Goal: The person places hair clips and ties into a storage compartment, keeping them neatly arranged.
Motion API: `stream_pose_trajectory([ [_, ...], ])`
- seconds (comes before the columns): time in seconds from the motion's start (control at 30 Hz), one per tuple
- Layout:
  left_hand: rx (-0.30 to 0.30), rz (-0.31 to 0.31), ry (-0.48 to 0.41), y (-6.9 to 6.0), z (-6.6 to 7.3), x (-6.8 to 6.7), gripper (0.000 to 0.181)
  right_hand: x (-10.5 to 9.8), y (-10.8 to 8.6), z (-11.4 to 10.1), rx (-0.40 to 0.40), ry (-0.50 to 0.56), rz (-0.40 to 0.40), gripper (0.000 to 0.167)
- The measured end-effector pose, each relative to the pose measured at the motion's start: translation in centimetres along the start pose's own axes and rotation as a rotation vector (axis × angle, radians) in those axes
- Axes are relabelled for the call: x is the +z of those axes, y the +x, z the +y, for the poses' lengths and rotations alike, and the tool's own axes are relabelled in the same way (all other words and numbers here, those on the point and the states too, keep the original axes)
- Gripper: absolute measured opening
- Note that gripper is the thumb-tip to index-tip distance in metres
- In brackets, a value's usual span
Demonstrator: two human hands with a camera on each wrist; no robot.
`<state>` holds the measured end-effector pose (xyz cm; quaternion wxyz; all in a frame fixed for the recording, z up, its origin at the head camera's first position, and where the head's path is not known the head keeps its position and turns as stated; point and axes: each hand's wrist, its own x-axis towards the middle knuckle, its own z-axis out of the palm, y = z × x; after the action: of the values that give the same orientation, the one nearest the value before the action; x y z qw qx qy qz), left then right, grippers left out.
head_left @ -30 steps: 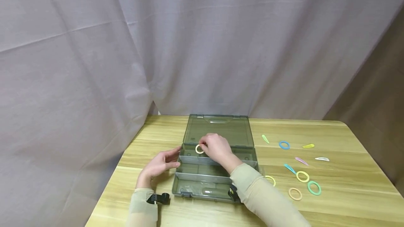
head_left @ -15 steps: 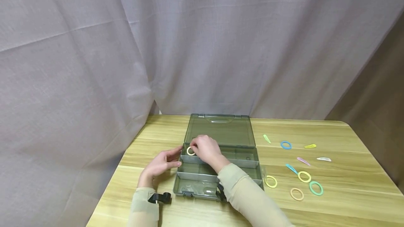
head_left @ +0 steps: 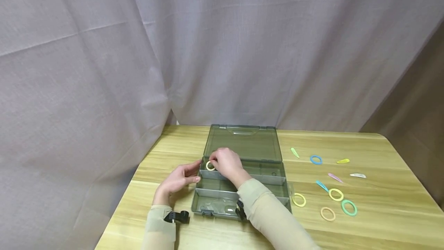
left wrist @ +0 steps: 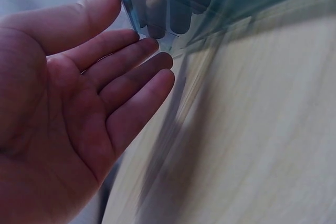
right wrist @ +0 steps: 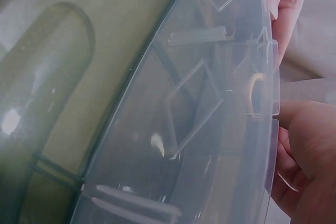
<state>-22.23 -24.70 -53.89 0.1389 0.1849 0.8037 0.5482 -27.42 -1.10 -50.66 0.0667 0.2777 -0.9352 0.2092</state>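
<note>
Pinching a cream ring [head_left: 207, 165] at the rear row of a divided box [head_left: 222, 216]

Right hand [head_left: 226, 163]: thumb and fingertips pinched on the ring's right side. Ring sits just right of the left hand's fingertips, at the left end of the rear row; contact with the row's floor, cannot tell. Left hand [head_left: 177, 179]: fingers extended and relaxed, thumb spread from them, resting against the box's outer left side, nothing grasped. Box: smoky, translucent, three long rows; the two nearer rows lie on the wearer's side of the right fingertips. Lid [head_left: 243, 142]: folded back, beyond the right hand.

Right of the right hand, on the wooden worktop [head_left: 381, 219]: one yellow ring [head_left: 293, 199] just beside the box. Farther right: second yellow ring [head_left: 336, 189], its upper left near the end of a turquoise clip [head_left: 322, 186], contact unclear; green ring [head_left: 355, 209] near it; orange ring [head_left: 322, 214] closer to the wearer. Beyond these: lilac clip [head_left: 335, 177], white clip [head_left: 358, 175], yellow clip [head_left: 343, 161], blue ring [head_left: 311, 159], light green clip [head_left: 295, 152]. Grey curtain [head_left: 225, 61] behind, past both hands.
</note>
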Motion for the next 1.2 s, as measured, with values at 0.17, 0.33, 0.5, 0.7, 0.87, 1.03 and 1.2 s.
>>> stream_pose_trajectory([
  [0.17, 0.012, 0.0, 0.004, 0.1, -0.23, -0.14, 0.068, 0.14, 0.46, -0.18, 0.003, -0.01, -0.01, 0.006],
  [0.33, 0.017, 0.009, 0.047, 0.19, -0.17, -0.08, 0.069, 0.11, 0.5, -0.32, 0.012, -0.011, -0.014, 0.006],
  [0.5, 0.015, 0.011, 0.038, 0.27, -0.07, 0.1, 0.07, 0.08, 0.31, -0.41, 0.018, -0.01, -0.009, 0.006],
  [0.7, 0.025, -0.001, 0.036, 0.29, -0.3, -0.02, 0.069, 0.21, 0.25, -0.34, 0.019, 0.0, -0.002, 0.006],
  [0.87, 0.02, -0.005, 0.033, 0.33, -0.36, -0.05, 0.07, 0.42, 0.15, -0.18, 0.01, -0.012, 0.003, 0.006],
  [1.03, 0.02, -0.005, 0.026, 0.44, -0.53, -0.05, 0.07, 0.44, 0.1, -0.11, 0.006, -0.003, 0.005, 0.006],
  [1.2, 0.019, -0.004, 0.025, 0.3, -0.73, -0.06, 0.069, 0.65, 0.06, 0.11, -0.015, 0.016, -0.006, 0.005],
])
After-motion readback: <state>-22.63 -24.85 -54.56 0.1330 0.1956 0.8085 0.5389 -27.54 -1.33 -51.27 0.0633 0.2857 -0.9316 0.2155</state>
